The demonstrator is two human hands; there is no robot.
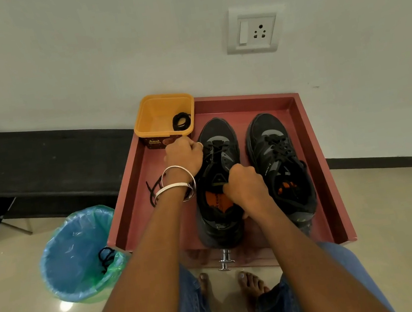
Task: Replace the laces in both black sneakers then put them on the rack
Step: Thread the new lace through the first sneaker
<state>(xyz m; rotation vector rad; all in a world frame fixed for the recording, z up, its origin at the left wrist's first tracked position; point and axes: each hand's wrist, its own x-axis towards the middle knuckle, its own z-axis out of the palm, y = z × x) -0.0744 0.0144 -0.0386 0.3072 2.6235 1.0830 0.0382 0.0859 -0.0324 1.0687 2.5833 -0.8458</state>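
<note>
At the centre of the frame, the left sneaker [218, 181] is standing in the red tray [319, 164], and both hands are working on it. The left hand [184, 155] is curling into a fist at the toe end of the lacing, pinching a black lace [214, 147] near the lowest eyelets, with the lace's loose tail [155, 191] trailing under the bangled wrist. The right hand [244, 186] is gripping the tongue and collar, bracing the shoe. This looks like unlacing or relacing the first shoe; which one, I cannot tell. To do it well, the right hand should be pinning the shoe flat while the left is drawing the lace straight out along each eyelet's line, one crossing at a time, avoiding snags. The sneaker's long axis is running from lower to upper frame, toe pointing up toward the wall, heel overhanging the tray's near edge. The right sneaker [281, 168] is lying parallel, fully laced. A coiled lace [181, 121] is waiting in the yellow tub [153, 126], upper left of the tray.
</note>
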